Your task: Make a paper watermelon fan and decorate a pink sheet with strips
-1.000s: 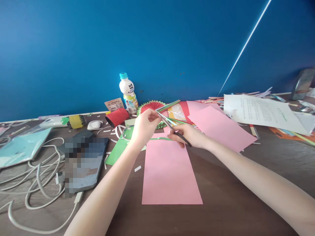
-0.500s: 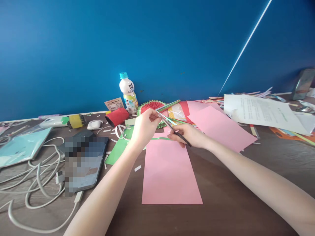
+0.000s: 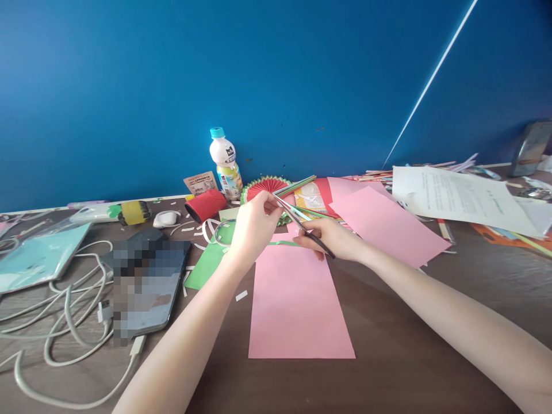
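My left hand [image 3: 253,224] is closed in a pinch on the end of a folded green paper strip [image 3: 298,184] that points up and to the right. My right hand [image 3: 336,237] grips a pair of scissors [image 3: 302,224], whose blades reach toward the fingertips of the left hand at the strip. Both hands hover just above the far end of a pink paper sheet [image 3: 297,305] lying on the brown table [image 3: 409,345]. A thin green strip [image 3: 282,243] lies across the pink sheet's top edge.
A red and green pleated paper fan [image 3: 267,185], a red roll [image 3: 206,205] and a white bottle [image 3: 225,164] stand behind the hands. A phone [image 3: 146,279] and white cables [image 3: 56,322] lie left. More pink sheets [image 3: 388,224] and printed paper [image 3: 461,198] lie right.
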Motion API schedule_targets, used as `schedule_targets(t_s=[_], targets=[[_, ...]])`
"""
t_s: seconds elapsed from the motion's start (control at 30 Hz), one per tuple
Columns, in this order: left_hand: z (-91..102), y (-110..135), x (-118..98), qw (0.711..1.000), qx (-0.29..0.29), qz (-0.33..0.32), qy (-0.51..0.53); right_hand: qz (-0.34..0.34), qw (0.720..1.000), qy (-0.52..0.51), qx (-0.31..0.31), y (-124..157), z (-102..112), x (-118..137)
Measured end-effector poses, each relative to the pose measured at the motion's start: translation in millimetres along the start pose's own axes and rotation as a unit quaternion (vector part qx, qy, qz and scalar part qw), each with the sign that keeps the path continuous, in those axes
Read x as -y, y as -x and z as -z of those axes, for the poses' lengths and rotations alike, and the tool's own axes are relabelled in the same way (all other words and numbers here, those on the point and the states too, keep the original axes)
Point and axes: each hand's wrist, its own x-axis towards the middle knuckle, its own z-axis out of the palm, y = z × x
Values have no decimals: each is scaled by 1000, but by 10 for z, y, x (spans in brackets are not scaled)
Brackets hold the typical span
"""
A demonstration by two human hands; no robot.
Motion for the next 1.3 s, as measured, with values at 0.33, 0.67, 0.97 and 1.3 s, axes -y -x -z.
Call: schedule_targets(t_s=[0.33, 0.67, 0.97, 1.3], targets=[[-15, -1, 8, 999, -6, -6, -46, -4, 1000, -10, 4, -6, -6, -9], [-24, 0, 31, 996, -9, -7, -93, -3, 1000, -21, 6, -3, -25, 3], [-22, -5, 47, 990, -13, -17, -141, -8, 1000, -27, 10, -11, -23, -17], [-3, -23, 48, 993, -4, -19, -116, -5, 1000, -20, 14, -7, -12, -28]])
